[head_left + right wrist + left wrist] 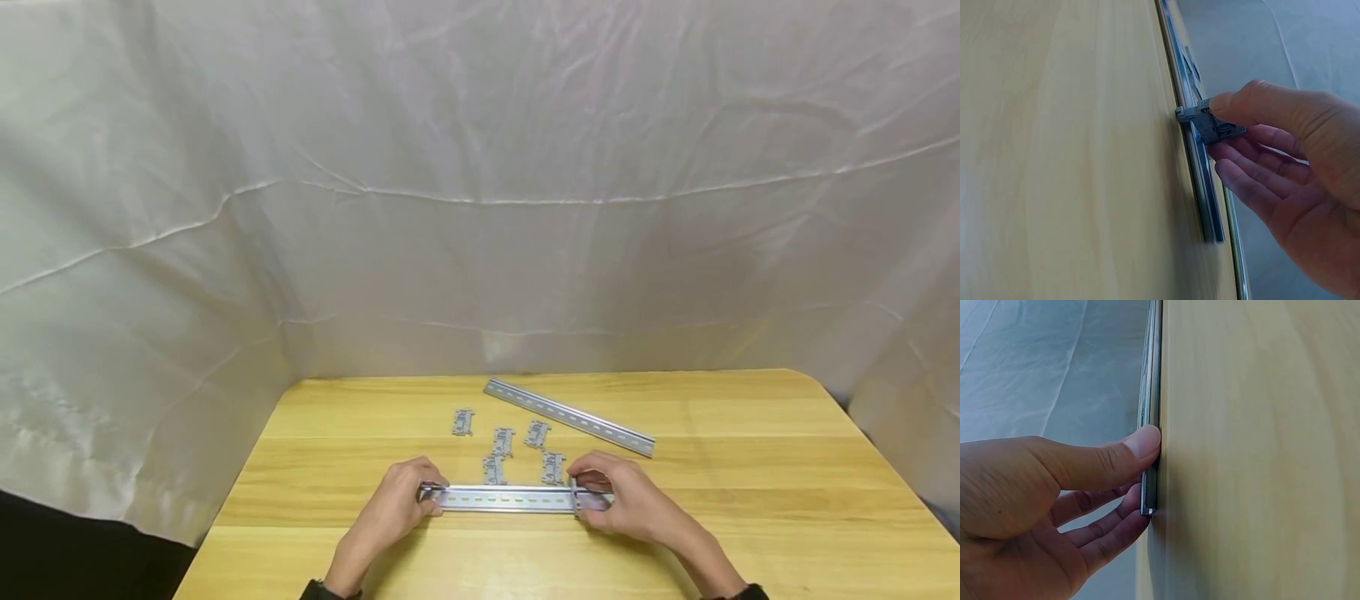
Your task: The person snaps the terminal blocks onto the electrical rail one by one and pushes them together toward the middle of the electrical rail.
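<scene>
A slotted metal DIN rail (510,499) lies crosswise near the front of the table. My left hand (401,500) grips its left end; in the left wrist view the thumb presses one edge and the fingers (1113,540) curl at the opposite edge. Toward the right end, my right hand (618,496) pinches a grey terminal block (1210,122) between thumb and fingers. The block stands upright across the rail, its near foot right at the rail's near edge. In the right wrist view the rail's end (1213,231) sticks out past the block.
Behind the rail, several loose grey terminal blocks (503,442) lie flat on the wooden table (337,433). A second slotted rail (570,417) rests at an angle farther back. A pale cloth curtain (480,267) hangs behind and along the sides.
</scene>
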Available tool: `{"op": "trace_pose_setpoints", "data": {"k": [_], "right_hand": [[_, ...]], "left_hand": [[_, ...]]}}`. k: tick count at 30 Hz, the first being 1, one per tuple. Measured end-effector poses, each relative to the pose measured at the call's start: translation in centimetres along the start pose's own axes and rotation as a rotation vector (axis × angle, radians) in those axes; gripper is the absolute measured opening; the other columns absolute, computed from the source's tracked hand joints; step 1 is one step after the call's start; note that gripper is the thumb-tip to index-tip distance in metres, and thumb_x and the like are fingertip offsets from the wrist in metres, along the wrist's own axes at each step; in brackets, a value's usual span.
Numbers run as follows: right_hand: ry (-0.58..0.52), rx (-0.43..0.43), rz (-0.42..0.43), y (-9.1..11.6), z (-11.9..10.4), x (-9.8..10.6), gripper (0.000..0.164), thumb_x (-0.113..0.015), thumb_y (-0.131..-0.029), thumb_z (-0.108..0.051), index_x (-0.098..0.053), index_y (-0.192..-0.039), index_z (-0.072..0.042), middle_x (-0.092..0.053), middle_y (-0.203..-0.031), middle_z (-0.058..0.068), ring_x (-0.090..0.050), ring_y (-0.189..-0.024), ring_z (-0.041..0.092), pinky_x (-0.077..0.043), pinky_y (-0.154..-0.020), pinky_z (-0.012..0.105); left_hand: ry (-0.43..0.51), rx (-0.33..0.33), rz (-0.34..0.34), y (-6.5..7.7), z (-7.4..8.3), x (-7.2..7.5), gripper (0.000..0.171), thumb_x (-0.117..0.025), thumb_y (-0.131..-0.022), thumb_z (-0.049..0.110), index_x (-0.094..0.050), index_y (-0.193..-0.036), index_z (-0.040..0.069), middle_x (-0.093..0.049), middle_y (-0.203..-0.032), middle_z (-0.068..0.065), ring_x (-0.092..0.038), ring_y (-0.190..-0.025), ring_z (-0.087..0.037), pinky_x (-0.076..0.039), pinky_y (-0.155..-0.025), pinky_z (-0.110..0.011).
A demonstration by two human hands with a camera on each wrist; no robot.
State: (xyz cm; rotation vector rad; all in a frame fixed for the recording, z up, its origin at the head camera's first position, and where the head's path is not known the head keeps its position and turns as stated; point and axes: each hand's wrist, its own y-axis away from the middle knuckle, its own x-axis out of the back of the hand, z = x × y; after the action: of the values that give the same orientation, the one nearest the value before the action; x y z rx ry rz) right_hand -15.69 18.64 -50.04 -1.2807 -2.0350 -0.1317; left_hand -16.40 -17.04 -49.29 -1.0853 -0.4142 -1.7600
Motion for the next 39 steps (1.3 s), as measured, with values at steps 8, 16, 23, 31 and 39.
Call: {"op": "trace_pose_setpoints", "data": {"k": [8, 16, 23, 31, 39], "right_hand": [[-0.019, 0.023, -0.004, -1.3, -0.8, -1.7, 0.048, -0.082, -0.066, 0.002, -0.063, -0.111, 0.006, -0.068, -0.108, 0.017, -0.067, -0.098, 0.027, -0.058, -0.085, 0.037], [-0.036, 0.001, -0.006, -2.4, -1.5, -3.0, 0.048, -0.083, -0.067, -0.002, -0.064, -0.112, 0.004, -0.067, -0.11, 0.016, -0.067, -0.1, 0.027, -0.057, -0.087, 0.037], [-0.024, 0.0, -0.009, -3.1, -2.1, -3.8, 0.048, -0.083, -0.069, -0.004, -0.064, -0.112, 0.003, -0.067, -0.11, 0.015, -0.066, -0.1, 0.026, -0.058, -0.086, 0.036], [-0.027, 0.004, -0.036, -4.2, -2.8, -5.1, 0.047, -0.082, -0.07, -0.005, -0.064, -0.113, 0.005, -0.066, -0.111, 0.016, -0.066, -0.101, 0.027, -0.057, -0.088, 0.036], [-0.013, 0.042, -0.035, -5.2, -3.5, -6.2, 0.046, -0.081, -0.07, -0.002, -0.064, -0.112, 0.005, -0.066, -0.108, 0.013, -0.066, -0.1, 0.026, -0.057, -0.087, 0.034]], "left_hand": [[-0.021, -0.022, -0.005, -0.1, 0.0, -0.1, 0.026, -0.084, -0.068, 0.003, -0.077, -0.094, 0.003, -0.07, -0.091, -0.005, -0.065, -0.079, -0.018, -0.061, -0.067, -0.027], [-0.017, -0.025, 0.011, -0.3, -0.1, -0.2, 0.026, -0.085, -0.067, 0.002, -0.077, -0.092, 0.003, -0.071, -0.091, -0.005, -0.066, -0.078, -0.018, -0.061, -0.066, -0.027], [-0.017, -0.034, 0.009, -0.2, -0.1, 0.0, 0.026, -0.085, -0.067, 0.002, -0.078, -0.092, 0.003, -0.071, -0.09, -0.006, -0.066, -0.078, -0.017, -0.061, -0.066, -0.026], [-0.01, -0.017, 0.006, 0.1, -0.2, 0.0, 0.027, -0.085, -0.067, 0.002, -0.077, -0.092, 0.003, -0.071, -0.091, -0.006, -0.066, -0.078, -0.017, -0.061, -0.067, -0.027], [-0.011, -0.017, 0.005, 0.1, -0.2, -0.1, 0.026, -0.085, -0.068, 0.002, -0.077, -0.093, 0.003, -0.071, -0.092, -0.006, -0.067, -0.079, -0.018, -0.061, -0.067, -0.028]]}}
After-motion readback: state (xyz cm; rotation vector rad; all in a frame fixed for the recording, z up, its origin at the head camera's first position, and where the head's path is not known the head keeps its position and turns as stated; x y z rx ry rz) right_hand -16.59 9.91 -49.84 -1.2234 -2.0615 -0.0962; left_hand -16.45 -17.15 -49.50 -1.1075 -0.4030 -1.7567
